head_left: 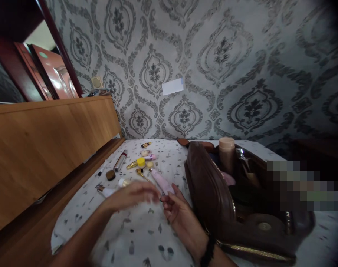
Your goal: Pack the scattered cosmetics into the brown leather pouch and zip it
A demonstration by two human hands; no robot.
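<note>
My right hand (pixel 181 215), a dark band at its wrist, has its fingers closed around the lower end of a pale pink tube (pixel 161 180). A tiny dark object (pixel 161 200) shows at its fingertips, too small to name. Blurred by motion, my left hand (pixel 135 194) reaches across from the left with loosely stretched fingers, near the tube's lower end. Beyond it lie a yellow-lidded jar (pixel 141 162), a gold tube (pixel 131 165) and a small gold-handled item (pixel 142 174). A white tube (pixel 107 191) and a white-capped item (pixel 124 182) are partly covered by that hand.
An unzipped brown leather bag (pixel 210 185) stands at right, holding a beige bottle (pixel 226 154) and a clear bottle (pixel 245 163). A silver tube (pixel 120 161), a brown round lid (pixel 110 175) and other cosmetics lie on the patterned sheet (pixel 146 237). A wooden board (pixel 54 141) borders the left.
</note>
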